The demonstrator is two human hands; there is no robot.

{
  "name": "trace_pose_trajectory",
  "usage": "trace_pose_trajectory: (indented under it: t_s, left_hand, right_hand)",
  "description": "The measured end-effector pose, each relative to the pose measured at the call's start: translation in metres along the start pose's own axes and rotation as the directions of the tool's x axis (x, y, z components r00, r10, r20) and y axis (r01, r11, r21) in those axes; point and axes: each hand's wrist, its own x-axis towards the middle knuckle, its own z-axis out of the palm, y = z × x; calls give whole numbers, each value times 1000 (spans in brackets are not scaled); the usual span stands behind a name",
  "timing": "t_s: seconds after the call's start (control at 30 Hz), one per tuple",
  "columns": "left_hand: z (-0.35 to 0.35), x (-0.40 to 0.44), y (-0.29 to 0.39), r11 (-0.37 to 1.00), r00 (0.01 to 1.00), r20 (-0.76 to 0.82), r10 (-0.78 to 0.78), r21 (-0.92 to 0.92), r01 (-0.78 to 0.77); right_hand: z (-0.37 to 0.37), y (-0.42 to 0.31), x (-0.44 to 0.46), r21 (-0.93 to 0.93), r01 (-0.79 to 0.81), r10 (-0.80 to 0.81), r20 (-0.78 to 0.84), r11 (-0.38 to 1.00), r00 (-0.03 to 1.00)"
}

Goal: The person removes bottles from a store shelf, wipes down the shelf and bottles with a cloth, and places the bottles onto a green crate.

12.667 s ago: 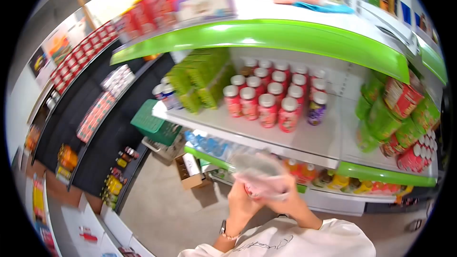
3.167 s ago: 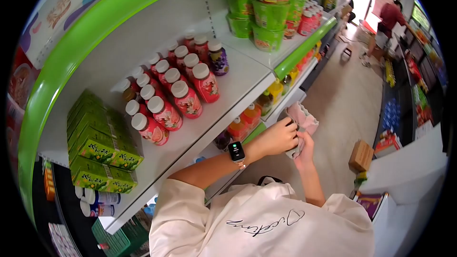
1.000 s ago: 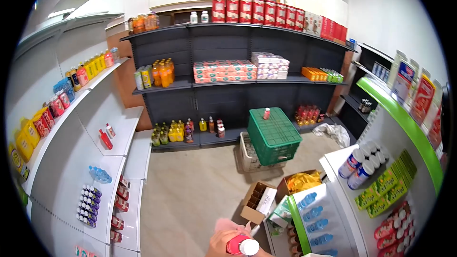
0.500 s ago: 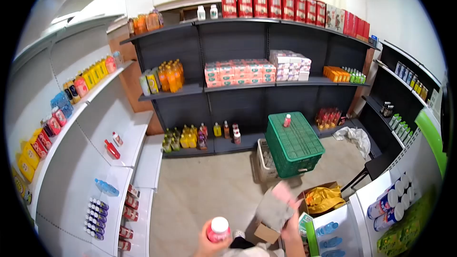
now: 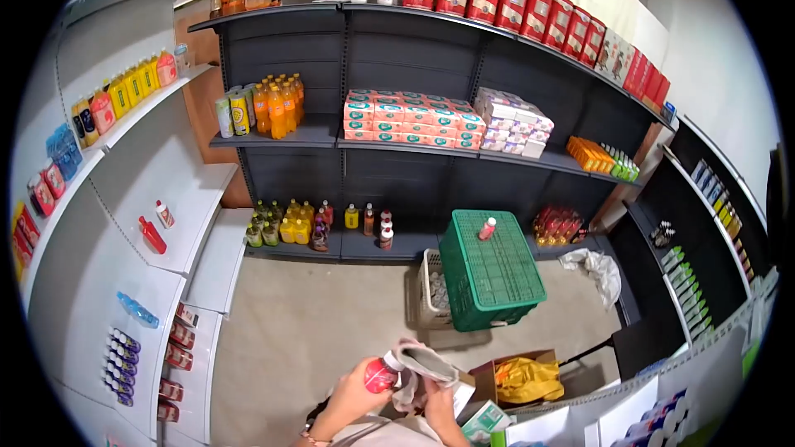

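My left hand [image 5: 349, 401] is wrapped round a small red bottle [image 5: 380, 376] with a white cap, low in the middle of the view. My right hand [image 5: 440, 407] grips a grey-and-pink cloth [image 5: 429, 362]. The bottle's capped end is up against the cloth, and the two hands are close together. Folds of the cloth hide part of my right fingers. Beyond them, a similar pink bottle [image 5: 488, 228] stands on the lid of a green crate [image 5: 497, 269].
A white basket [image 5: 432, 314] of bottles sits beside the crate. An open cardboard box [image 5: 489, 382] holds a yellow bag [image 5: 528, 379]. Dark shelves [image 5: 397, 174] with drinks and tissue packs span the back; white shelves [image 5: 186, 240] run along the left.
The red bottle in my left hand has tilted and come together with the cloth in my right hand, which moved left. The view has shifted nearer the shelves.
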Motion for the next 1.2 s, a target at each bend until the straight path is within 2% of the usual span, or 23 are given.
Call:
trace_pose_trajectory:
  t_s: [0.1,0.13,0.17,0.2,0.27,0.33,0.4,0.43,0.47,0.5,0.57,0.63,0.67,0.73,0.8,0.83,0.87,0.93,0.97,1.07,1.1,1.13,1.2]
  left_hand:
    - [-21,37,2,992,997,70,-14,124,6]
    - [-27,52,3,985,994,106,-2,171,-16]
    - [-33,64,5,984,977,204,-70,173,34]
    - [-30,79,-7,976,965,259,-51,217,-6]
    - [-19,111,-29,992,940,340,-3,122,-41]
    - [-28,145,-34,986,945,318,-75,162,24]
    - [-43,187,-24,967,951,249,-185,221,130]
    - [-54,207,-14,971,966,157,-207,157,182]
    - [-64,230,-17,988,990,90,-106,123,94]
    - [-79,251,-12,990,993,72,-89,115,80]
    - [-106,290,-13,990,998,46,-34,137,27]
    - [-113,323,-25,985,998,51,38,166,-46]
    - [-114,332,-26,989,996,91,0,145,-13]
    - [-121,356,-25,992,986,157,-57,122,38]
    - [-126,372,-32,998,989,147,-17,70,7]
    - [-124,383,-43,998,991,118,-55,35,51]
    - [-117,389,-54,994,990,99,-105,-15,107]
    - [-117,398,-55,995,981,163,-103,6,103]
    - [-120,403,-53,995,978,184,-96,25,93]
    - [-116,412,-44,998,936,347,-60,32,52]
    - [-111,416,-46,994,892,444,-88,-17,106]
    - [-104,420,-46,994,887,452,-92,-14,110]
    - [-94,431,-48,994,889,449,-87,-23,109]
  right_hand:
    - [-8,22,34,269,-200,229,-81,942,970]
    - [-11,23,46,210,-288,310,-78,934,948]
    - [-6,33,61,193,-218,243,-120,957,962]
    - [-1,50,76,174,-147,176,-165,974,970]
    - [11,67,101,-30,-180,178,-54,983,983]
    - [32,57,127,-225,-211,219,12,951,976]
    - [52,47,170,-78,-128,121,-79,989,989]
    - [63,40,194,-47,-53,47,-125,997,991]
    - [74,32,218,-25,23,-27,-171,999,985]
    - [93,25,247,-20,143,-143,-232,990,962]
    - [118,19,292,-52,190,-197,-195,980,961]
    - [123,17,325,-161,51,-51,2,986,999]
    - [126,11,342,-266,-94,136,147,959,980]
    - [141,27,363,-279,-31,74,143,960,987]
    - [142,21,383,-189,-19,45,132,982,990]
    - [141,21,388,-149,-23,42,121,989,992]
    - [142,31,392,-140,-37,44,50,990,998]
    - [135,48,399,-148,-68,57,-82,987,995]
    - [131,40,398,-179,-194,178,-100,965,979]
    - [135,55,397,-137,-304,282,-160,943,946]
    - [140,56,399,-198,-245,222,-133,949,966]
    - [137,55,402,-288,-367,359,-83,884,930]
    - [138,49,413,-368,-220,218,-48,903,975]
